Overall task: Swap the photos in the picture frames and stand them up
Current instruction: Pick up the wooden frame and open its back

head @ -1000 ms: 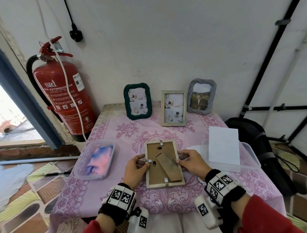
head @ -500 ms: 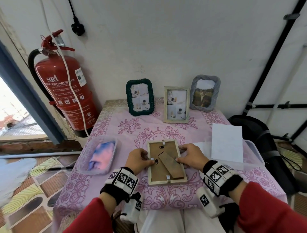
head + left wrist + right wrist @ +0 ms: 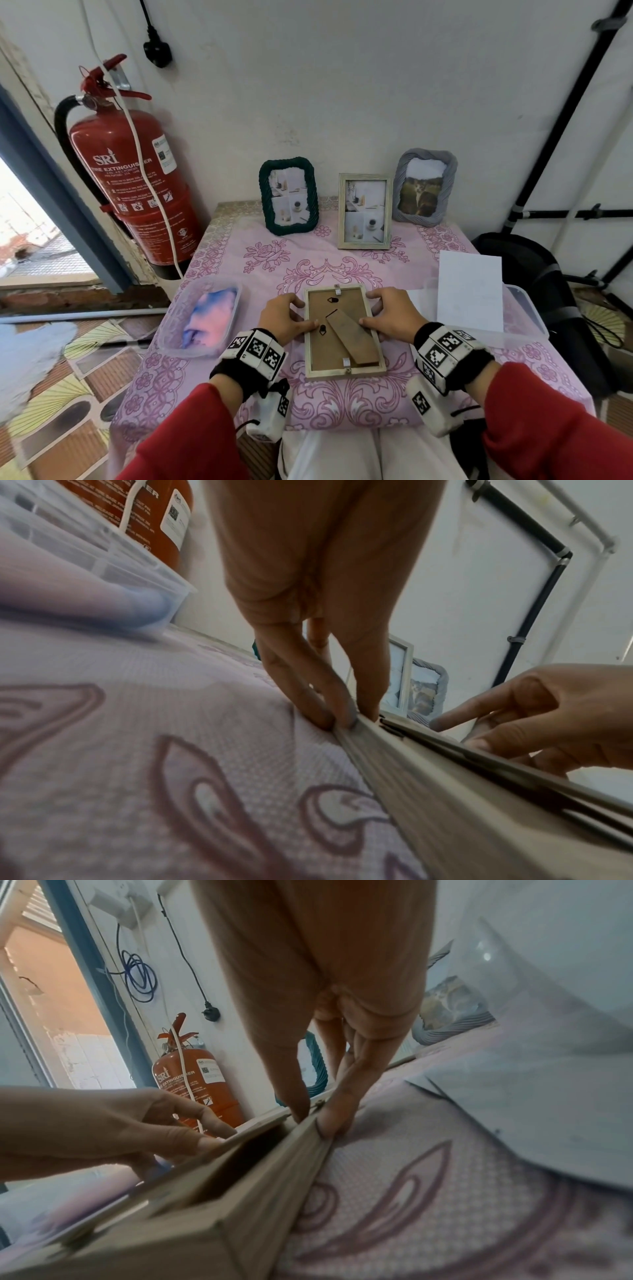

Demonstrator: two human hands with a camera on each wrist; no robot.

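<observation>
A pale wooden picture frame (image 3: 344, 368) lies face down on the pink tablecloth, brown backing board and folded stand up. My left hand (image 3: 294, 315) grips its left side, thumb lying on the backing. My right hand (image 3: 380, 310) grips the right side, thumb beside the stand. In the left wrist view the left hand's fingertips (image 3: 325, 715) press at the frame's edge (image 3: 428, 791). In the right wrist view the right hand's fingers (image 3: 335, 1112) pinch the frame's rim (image 3: 274, 1172). A white photo sheet (image 3: 469, 294) lies at the right.
Three frames stand at the back by the wall: green (image 3: 289, 195), beige (image 3: 364, 210) and grey (image 3: 424, 186). A clear tub (image 3: 205, 315) with pink-blue cloth sits left. A clear box (image 3: 527, 318) is under the white sheet. A fire extinguisher (image 3: 133, 192) stands far left.
Both hands stay at the frame's sides. The left thumb has slid from the side clip onto the backing board. The frame still lies flat; the head view has shifted a little.
</observation>
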